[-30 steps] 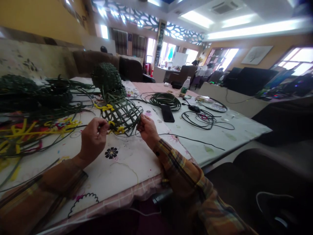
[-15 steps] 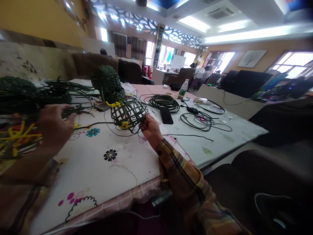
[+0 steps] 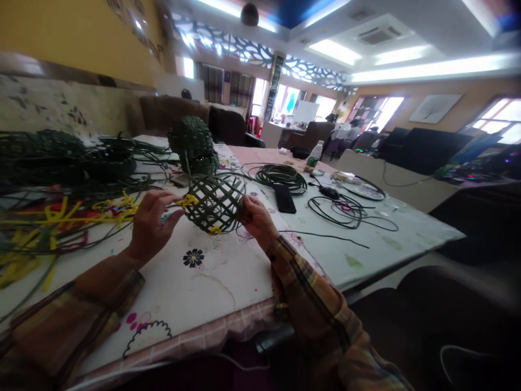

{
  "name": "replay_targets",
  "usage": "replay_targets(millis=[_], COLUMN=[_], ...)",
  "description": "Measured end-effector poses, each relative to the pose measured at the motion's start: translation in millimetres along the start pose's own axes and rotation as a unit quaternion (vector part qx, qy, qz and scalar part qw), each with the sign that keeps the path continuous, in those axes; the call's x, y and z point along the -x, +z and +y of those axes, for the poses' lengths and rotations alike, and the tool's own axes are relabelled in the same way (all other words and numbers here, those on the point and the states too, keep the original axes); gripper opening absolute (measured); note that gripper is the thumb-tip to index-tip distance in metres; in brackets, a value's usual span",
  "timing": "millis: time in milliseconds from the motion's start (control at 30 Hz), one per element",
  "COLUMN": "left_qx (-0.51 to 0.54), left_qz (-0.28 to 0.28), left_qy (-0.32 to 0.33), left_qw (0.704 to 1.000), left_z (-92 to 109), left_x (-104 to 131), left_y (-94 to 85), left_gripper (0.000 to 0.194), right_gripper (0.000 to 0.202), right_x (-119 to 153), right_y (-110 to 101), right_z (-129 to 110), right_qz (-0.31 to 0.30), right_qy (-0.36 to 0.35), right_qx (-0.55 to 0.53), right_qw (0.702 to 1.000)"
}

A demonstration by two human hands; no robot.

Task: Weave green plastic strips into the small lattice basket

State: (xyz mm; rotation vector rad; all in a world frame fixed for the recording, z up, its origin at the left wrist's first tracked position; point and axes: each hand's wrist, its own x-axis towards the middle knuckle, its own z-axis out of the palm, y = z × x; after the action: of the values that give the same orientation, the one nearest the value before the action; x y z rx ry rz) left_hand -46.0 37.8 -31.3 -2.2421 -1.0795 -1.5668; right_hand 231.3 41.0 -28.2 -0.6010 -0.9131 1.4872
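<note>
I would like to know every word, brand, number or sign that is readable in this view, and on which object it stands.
No text can be read with certainty.
Pillar sign: a column of pale characters on dark, too small and blurred.
Bottle label: green, too small to read.
Yellow wall: marks too blurred to tell whether they are writing.

Item count, woven frame [image 3: 217, 203] as reference
We count one woven frame, two visible yellow ties [image 3: 189, 201] on it and, to its right, one phone [image 3: 285, 198], one bottle [image 3: 314, 157], one wall picture [image 3: 434, 108].
</note>
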Motion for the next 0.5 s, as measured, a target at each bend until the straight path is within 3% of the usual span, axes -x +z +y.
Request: replay_targets(millis=[133, 333, 500], left_qx=[0.007, 0.022, 0.049], left_qz=[-0.038, -0.049, -0.045], left_qy=[-0.004, -0.069, -0.075], left_qw=[0.999, 0.996, 0.995], left_z=[3, 9, 19], left_x=[3, -1, -3], left_y=[3.7, 2.9, -0.2], left_gripper=[0.018, 0.017, 0.015], right_gripper=[0.043, 0.042, 0.041], right_x=[-1, -4, -5], right_y=[-3, -6, -10], right_z=[2, 4, 2], right_qz=[-0.015, 0.001, 0.024], right_qy=[0.006, 0.007, 0.004], right_qx=[0.018, 0.030, 0.028], right_qw=[1.000, 1.000, 0.999])
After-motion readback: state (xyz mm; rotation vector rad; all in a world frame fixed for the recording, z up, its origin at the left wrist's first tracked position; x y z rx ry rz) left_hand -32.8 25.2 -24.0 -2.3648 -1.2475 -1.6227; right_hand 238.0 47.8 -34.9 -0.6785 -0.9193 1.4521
